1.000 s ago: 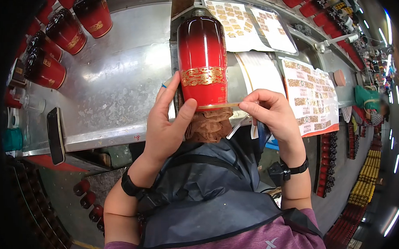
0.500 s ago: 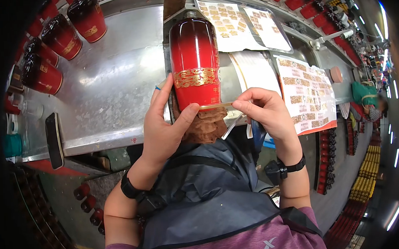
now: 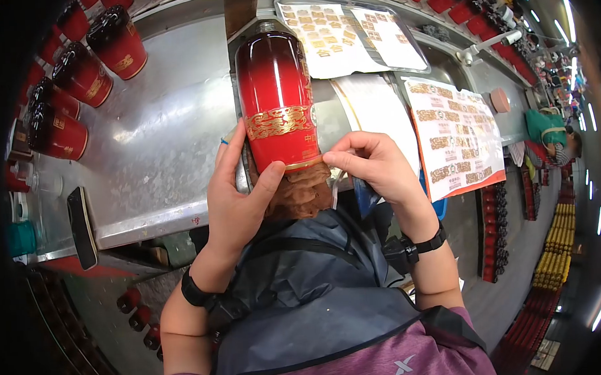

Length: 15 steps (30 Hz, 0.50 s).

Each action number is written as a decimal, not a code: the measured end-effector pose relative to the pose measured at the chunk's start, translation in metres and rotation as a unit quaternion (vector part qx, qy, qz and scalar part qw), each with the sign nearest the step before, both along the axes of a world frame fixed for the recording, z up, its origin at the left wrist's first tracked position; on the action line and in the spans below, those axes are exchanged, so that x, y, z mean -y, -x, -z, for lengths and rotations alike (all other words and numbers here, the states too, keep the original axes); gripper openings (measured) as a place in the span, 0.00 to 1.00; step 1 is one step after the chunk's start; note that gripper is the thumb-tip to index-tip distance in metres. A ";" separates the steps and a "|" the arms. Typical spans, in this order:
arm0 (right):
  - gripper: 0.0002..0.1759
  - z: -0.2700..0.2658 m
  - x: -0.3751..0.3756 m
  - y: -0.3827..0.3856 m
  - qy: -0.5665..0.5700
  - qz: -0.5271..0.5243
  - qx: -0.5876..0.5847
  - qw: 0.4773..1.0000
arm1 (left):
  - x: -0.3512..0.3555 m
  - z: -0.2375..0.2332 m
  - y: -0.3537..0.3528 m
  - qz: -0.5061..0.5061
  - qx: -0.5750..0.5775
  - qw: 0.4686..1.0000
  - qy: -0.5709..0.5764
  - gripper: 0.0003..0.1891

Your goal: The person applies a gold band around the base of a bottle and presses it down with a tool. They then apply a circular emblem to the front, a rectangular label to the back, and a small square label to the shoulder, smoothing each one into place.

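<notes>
A red bottle (image 3: 276, 88), dark toward its neck, lies on a crumpled brown cloth (image 3: 300, 191) with its base toward me. A gold patterned band circles its lower part. My left hand (image 3: 237, 190) grips the bottle's left side, the thumb pressed at the base edge. A thin gold strip (image 3: 303, 164) runs along that edge. At its right end, my right hand (image 3: 373, 164) pinches the strip between thumb and forefinger, right against the bottle. Below the right fingers a slim pale stick (image 3: 335, 194) hangs out, its upper part hidden by the hand.
Sticker sheets lie in a tray (image 3: 416, 65) beyond the bottle, and another gold-printed sheet (image 3: 454, 137) is at the right. Several red bottles (image 3: 116, 45) stand at the left. A phone (image 3: 81, 227) rests by the bench's (image 3: 158, 160) near left edge.
My right hand has moved left to the bottle's base, and the free end of the gold strip that stuck out now lies close along the edge. The left hand keeps its grip.
</notes>
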State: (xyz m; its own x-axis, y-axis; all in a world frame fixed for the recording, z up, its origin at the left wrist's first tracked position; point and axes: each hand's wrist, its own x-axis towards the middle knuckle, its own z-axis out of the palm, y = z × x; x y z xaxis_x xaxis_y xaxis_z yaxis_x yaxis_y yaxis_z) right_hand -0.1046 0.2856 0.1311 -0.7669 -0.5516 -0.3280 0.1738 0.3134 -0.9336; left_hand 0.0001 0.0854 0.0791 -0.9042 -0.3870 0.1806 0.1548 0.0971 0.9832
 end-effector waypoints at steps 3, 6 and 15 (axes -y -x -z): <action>0.08 0.000 0.002 -0.001 0.002 0.003 0.005 1.000 | -0.001 -0.005 0.000 0.001 0.009 0.999 0.033 0.41; 0.07 0.001 0.002 -0.001 0.006 0.006 0.006 1.000 | -0.003 -0.015 0.001 -0.008 0.029 0.996 0.084 0.43; 0.07 -0.011 -0.006 0.000 0.011 0.009 0.013 1.000 | -0.009 -0.011 0.007 -0.037 0.040 0.995 0.089 0.42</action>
State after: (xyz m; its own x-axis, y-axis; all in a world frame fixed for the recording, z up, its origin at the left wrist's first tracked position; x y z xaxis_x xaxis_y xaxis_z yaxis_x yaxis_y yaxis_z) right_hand -0.1041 0.2919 0.1424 -0.7677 -0.5457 -0.3359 0.2041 0.2887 -0.9354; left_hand -0.0065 0.0947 0.0898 -0.8884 -0.4219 0.1808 0.0626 0.2788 0.9583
